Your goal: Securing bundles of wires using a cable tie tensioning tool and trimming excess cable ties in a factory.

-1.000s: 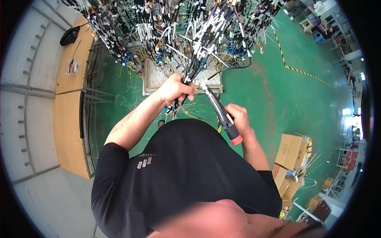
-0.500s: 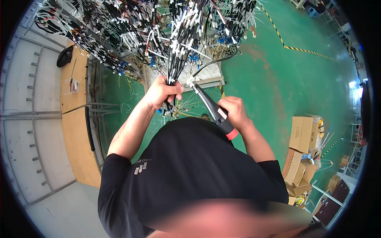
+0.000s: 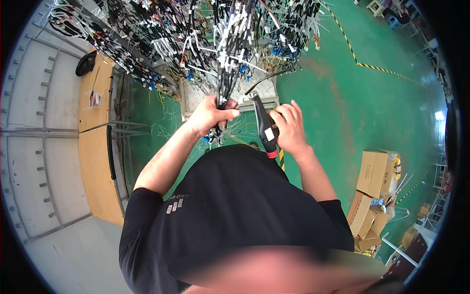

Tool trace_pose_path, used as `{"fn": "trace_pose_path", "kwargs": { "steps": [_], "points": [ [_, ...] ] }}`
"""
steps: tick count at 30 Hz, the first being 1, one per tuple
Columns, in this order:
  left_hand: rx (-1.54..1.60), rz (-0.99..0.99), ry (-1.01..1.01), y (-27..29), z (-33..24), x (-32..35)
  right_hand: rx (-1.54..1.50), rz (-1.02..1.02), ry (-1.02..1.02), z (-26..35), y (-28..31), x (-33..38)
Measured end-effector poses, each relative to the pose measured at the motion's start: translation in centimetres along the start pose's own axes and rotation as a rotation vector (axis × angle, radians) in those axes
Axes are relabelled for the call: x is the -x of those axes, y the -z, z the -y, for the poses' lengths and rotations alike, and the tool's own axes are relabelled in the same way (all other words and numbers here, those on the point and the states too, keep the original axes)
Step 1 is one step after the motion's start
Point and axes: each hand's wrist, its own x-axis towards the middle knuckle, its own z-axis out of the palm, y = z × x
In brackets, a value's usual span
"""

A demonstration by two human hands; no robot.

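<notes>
Fingers of the left hand [image 3: 210, 116] are grasping a bundle of black cables with white plastic connectors [image 3: 229, 68], its long axis running away from the black-shirted torso [image 3: 254, 196], seen across the near edge of a pale, patterned tray [image 3: 270, 103]. Fingers of the right hand [image 3: 290, 130] are gripping a black handheld tool with a red end cap [image 3: 265, 122]. Its tip is pointing away and slightly left, just right of the bundle and apart from it; the left hand is sitting nearer the bundle.
</notes>
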Motion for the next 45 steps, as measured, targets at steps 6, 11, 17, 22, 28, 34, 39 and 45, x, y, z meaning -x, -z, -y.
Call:
{"fn": "trace_pose_path", "kwargs": {
  "steps": [6, 11, 17, 22, 28, 34, 39, 45],
  "points": [
    [-0.328, -0.265, -0.110, -3.9, 0.9, -1.6, 0.062, 0.049, 0.120, 0.3, 0.7, -1.1],
    [-0.411, -0.327, -0.150, -3.2, 1.7, -2.0, -0.012, -0.010, 0.081, -0.2, 1.3, -0.6],
    [-0.011, -0.054, -0.091, -2.7, 1.0, -1.5, -1.004, 0.148, -0.098, 0.4, 0.6, -0.3],
    [-0.035, 0.025, -0.064, -2.5, 1.0, -1.8, -1.174, 0.298, -0.133, 2.2, -0.3, -5.2],
    [-0.087, -0.079, -0.074, 4.3, 1.1, -1.2, -1.222, -0.106, -0.248, -1.0, 2.1, -5.6],
    [-0.102, -0.012, -0.059, 8.3, 1.0, -1.9, -1.513, -0.249, -0.234, -1.0, 10.5, -7.9],
    [-0.128, 0.132, -0.035, 5.9, 1.1, -2.2, -1.643, -0.183, -0.139, 1.2, 14.0, -10.6],
    [-0.028, 0.191, -0.029, 2.6, 1.3, -2.1, -1.640, -0.192, -0.222, 2.3, 12.9, -11.7]
  ]
}}
